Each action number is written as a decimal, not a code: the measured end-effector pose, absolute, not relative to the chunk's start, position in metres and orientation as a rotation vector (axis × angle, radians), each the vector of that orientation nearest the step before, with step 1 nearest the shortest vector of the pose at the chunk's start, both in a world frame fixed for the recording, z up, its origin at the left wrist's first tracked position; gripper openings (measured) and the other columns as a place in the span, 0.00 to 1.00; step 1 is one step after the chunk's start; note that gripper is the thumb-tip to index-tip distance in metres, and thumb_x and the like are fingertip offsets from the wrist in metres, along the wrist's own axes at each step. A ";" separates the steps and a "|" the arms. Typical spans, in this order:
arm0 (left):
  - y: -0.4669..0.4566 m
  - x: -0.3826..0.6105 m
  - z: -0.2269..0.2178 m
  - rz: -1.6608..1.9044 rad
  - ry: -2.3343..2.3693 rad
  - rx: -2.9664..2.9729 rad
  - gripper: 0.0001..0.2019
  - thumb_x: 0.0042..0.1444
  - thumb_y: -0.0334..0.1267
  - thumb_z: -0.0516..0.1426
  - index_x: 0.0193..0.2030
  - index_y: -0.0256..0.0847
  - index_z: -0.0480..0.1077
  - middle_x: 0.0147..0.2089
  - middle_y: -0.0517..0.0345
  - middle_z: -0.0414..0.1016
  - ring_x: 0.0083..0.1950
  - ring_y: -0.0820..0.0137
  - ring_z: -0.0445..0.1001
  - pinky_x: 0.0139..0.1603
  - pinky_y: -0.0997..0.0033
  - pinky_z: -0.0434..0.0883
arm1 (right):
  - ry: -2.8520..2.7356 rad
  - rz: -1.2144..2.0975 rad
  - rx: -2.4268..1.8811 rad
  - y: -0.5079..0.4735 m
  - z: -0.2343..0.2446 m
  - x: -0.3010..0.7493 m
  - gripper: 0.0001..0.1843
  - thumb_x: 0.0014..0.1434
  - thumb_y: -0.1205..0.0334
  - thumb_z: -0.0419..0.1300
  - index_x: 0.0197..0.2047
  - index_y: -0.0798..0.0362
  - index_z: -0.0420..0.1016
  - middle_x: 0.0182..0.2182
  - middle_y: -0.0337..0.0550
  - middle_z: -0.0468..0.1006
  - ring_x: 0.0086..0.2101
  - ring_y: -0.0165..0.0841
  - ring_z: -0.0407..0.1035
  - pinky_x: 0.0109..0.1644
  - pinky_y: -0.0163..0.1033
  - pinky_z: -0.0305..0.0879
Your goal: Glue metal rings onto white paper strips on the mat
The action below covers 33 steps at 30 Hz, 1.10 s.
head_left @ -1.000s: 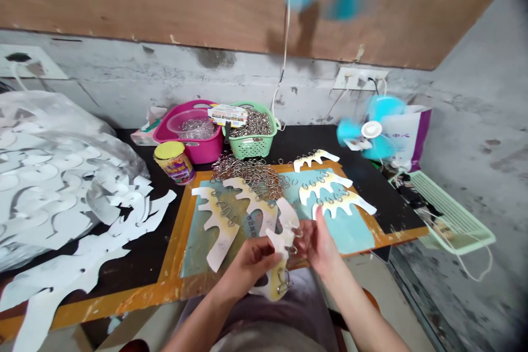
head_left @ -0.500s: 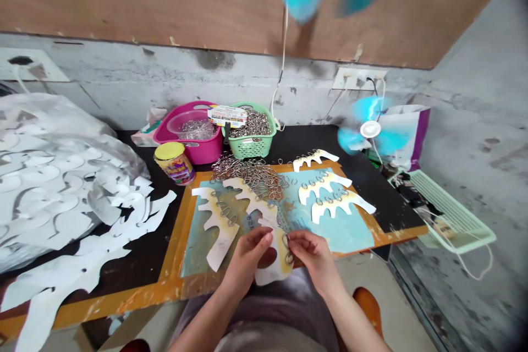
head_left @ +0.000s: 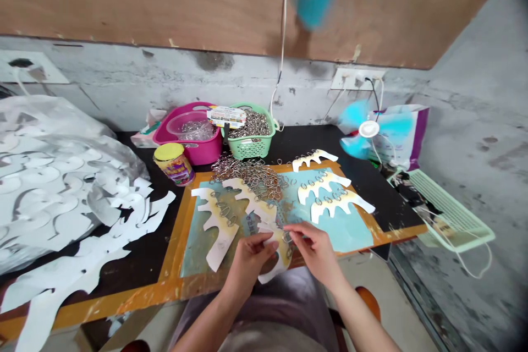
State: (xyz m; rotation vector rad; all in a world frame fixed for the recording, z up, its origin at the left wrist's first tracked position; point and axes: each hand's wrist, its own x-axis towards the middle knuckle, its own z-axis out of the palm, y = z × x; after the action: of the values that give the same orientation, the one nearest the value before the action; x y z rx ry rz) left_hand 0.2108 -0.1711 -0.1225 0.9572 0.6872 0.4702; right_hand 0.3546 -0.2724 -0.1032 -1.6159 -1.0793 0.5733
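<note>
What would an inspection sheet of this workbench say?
Surface: orange-edged board on a black table.
Job's things: paper cutout with metal rings, more cutouts and a loose heap of rings on the board.
Hands: left hand holds the cutout; right hand has its fingers at the rings.
Clutter: pink tub, green basket, can, paper scraps.
Cables: white cable on the wall.
Surroundings: spinning blue fan, wall socket, stained concrete wall.

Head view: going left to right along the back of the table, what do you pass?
Pink plastic basket, green plastic basket of metal rings, blue desk fan, pale green slatted tray.
</note>
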 end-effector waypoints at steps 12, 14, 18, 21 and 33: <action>-0.177 0.217 -0.140 0.584 0.874 0.951 0.25 0.38 0.46 0.72 0.40 0.31 0.77 0.23 0.60 0.75 0.22 0.79 0.65 0.24 0.80 0.61 | -0.913 0.525 -1.604 -0.266 -0.124 0.346 0.06 0.63 0.58 0.60 0.38 0.51 0.76 0.35 0.44 0.78 0.38 0.36 0.74 0.43 0.39 0.69; -0.179 0.219 -0.138 0.591 0.877 0.957 0.27 0.38 0.46 0.72 0.42 0.31 0.76 0.23 0.60 0.74 0.22 0.79 0.64 0.23 0.80 0.59 | -0.934 0.463 -1.615 -0.267 -0.126 0.348 0.07 0.63 0.59 0.59 0.38 0.51 0.77 0.39 0.47 0.77 0.40 0.37 0.74 0.44 0.40 0.70; -0.182 0.223 -0.134 0.621 0.864 0.919 0.28 0.36 0.46 0.73 0.42 0.32 0.74 0.25 0.60 0.74 0.23 0.79 0.64 0.25 0.80 0.60 | -0.937 0.362 -1.668 -0.266 -0.129 0.349 0.07 0.62 0.61 0.60 0.37 0.51 0.79 0.46 0.50 0.74 0.43 0.38 0.74 0.44 0.40 0.72; -0.184 0.224 -0.134 0.596 0.857 0.865 0.30 0.38 0.47 0.72 0.45 0.33 0.72 0.23 0.65 0.70 0.21 0.80 0.62 0.23 0.80 0.58 | -1.004 0.349 -1.686 -0.266 -0.126 0.350 0.07 0.63 0.62 0.58 0.37 0.50 0.79 0.42 0.48 0.77 0.41 0.38 0.75 0.44 0.41 0.71; -0.191 0.232 -0.133 0.669 0.816 0.912 0.28 0.45 0.55 0.69 0.45 0.37 0.70 0.26 0.65 0.69 0.24 0.77 0.65 0.25 0.78 0.63 | -1.003 0.369 -1.720 -0.268 -0.121 0.350 0.09 0.64 0.60 0.59 0.39 0.50 0.81 0.46 0.50 0.81 0.47 0.41 0.76 0.51 0.44 0.71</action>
State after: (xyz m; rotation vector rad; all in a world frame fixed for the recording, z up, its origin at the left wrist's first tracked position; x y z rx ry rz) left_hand 0.2324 -0.1915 -0.1327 0.9118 0.8155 0.6685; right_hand 0.3502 -0.2685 -0.1214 -1.7201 -1.0030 0.3685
